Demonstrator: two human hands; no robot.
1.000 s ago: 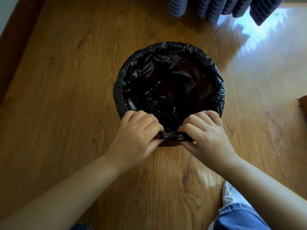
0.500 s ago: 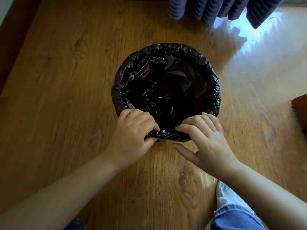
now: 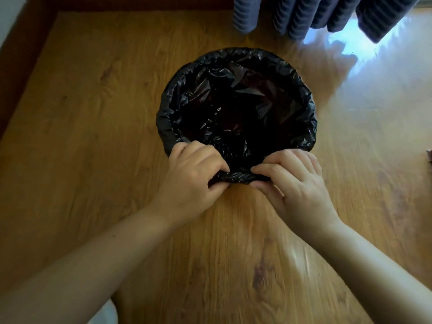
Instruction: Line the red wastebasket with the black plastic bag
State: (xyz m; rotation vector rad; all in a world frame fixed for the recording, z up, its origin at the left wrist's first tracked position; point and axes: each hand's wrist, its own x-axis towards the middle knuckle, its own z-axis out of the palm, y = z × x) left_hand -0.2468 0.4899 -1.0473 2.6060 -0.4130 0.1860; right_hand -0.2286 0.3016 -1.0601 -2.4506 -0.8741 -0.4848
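Black plastic bag: sits in the wastebasket on the floor, its mouth folded outward over the rim all the way round, with loose film sagging in crumpled folds inside.
Red wastebasket: covered by the bag; only a dull red tint comes through the film on the far inner wall.
Near edge: bunched into a thick roll at the side closest to the person, where both hands meet it.
Left hand: fingers curled over the roll, thumb tucked beneath, pinching the bag.
Right hand: grips the same way, knuckles bent over the roll and thumb under it, just beside the left hand.
Handling: the film looks thin, light, limp and slick. It probably stretches or tears if pulled hard at 1 spot and slips off the rim if left slack.
Where to hold: the doubled rolled edge is likely the strongest place, with 2 hands spread apart to share the pull.
Stage: lining appears nearly done, with the near edge being seated.
Writing: no brand, label or text is visible.
Floor: glossy wood-grain boards with window glare at the far right.
Curtain: striped grey-blue folds hanging beyond the wastebasket.
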